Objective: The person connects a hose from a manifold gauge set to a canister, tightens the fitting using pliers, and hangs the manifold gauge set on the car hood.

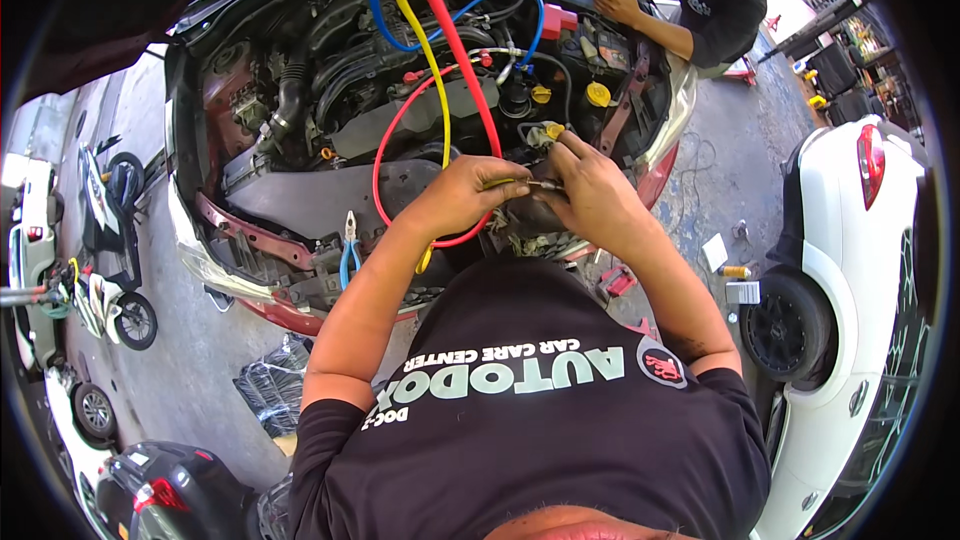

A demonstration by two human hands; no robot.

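Black shirt [600,445] before open engine bay [350,135], grey floor [205,370] around.

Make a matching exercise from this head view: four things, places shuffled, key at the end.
1. Blue-handled metal pliers
2. Small slim metallic piece
3. White car with a black wheel
4. Thick red hose

A. Along the right side of the picture
B. Running down from the top edge
C. Beside the left forearm
D. Between the left hand and the right hand

Pairs: 1-C, 2-D, 3-A, 4-B
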